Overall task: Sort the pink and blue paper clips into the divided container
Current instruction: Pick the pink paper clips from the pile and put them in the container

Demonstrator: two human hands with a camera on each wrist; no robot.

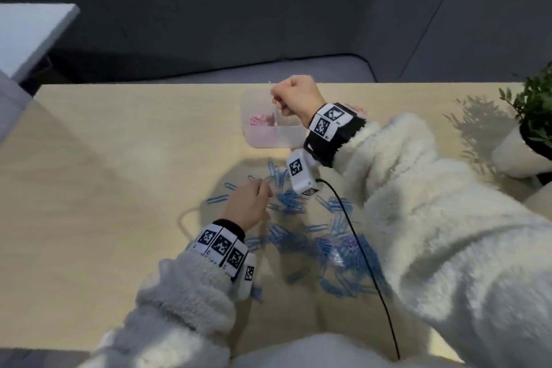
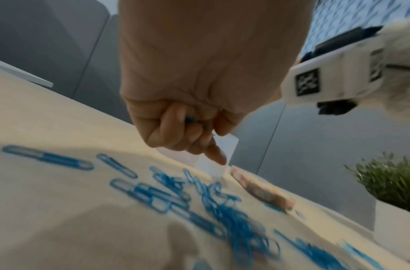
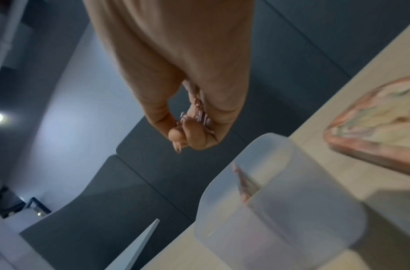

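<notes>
- The right hand [image 1: 294, 95] hovered over the divided container [image 1: 263, 140], its fingers curled round a small bunch of pink paper clips [image 3: 195, 117]. It was probably held there so the clips would drop into the far compartment, where a pink heap [image 1: 259, 120] already lay.
- The left hand [image 1: 248, 203] sat low over the blue paper clips [image 1: 298, 236], its fingers bent round at least one blue clip [image 2: 190, 120]; this looked like gathering for the other compartment.
- The near compartment appeared to hold no clips as yet.
- The container was frosted, translucent plastic with rounded corners and a thin inner wall.
- The clips were slim coated wire loops, scattered and tangled on the pale, wood-grained desk [image 1: 119, 158].
- Both sleeves were fluffy white fleece.
</notes>
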